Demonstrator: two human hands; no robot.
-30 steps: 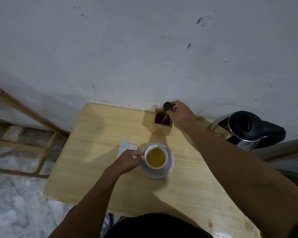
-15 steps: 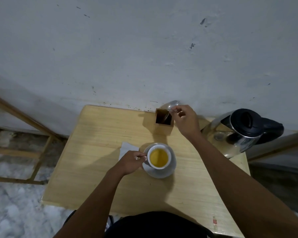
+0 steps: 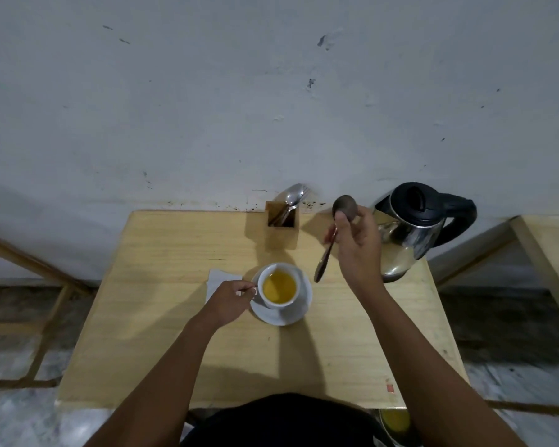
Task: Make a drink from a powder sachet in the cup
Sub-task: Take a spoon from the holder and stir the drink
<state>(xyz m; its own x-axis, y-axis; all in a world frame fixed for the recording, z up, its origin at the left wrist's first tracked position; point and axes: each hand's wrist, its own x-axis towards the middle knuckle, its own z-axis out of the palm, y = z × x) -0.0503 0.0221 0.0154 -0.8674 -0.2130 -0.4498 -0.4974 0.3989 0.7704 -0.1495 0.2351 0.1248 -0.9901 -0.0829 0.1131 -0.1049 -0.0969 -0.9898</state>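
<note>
A white cup (image 3: 279, 287) holding yellow-orange liquid stands on a white saucer (image 3: 296, 312) in the middle of the wooden table (image 3: 162, 317). My left hand (image 3: 229, 298) grips the cup's handle on its left side. My right hand (image 3: 357, 240) holds a metal spoon (image 3: 328, 250) in the air to the right of the cup, bowl end up and handle end pointing down toward the saucer. A white sachet or paper (image 3: 218, 280) lies flat left of the cup, partly under my left hand.
A wooden holder (image 3: 281, 227) with more cutlery stands at the table's back edge by the wall. A steel kettle (image 3: 413, 227) with a black lid and handle sits at the back right. Wooden frames flank the table on both sides.
My right hand has lifted a spoon out of the wooden holder and carried it right and toward me. My left hand has stayed on the cup handle.
</note>
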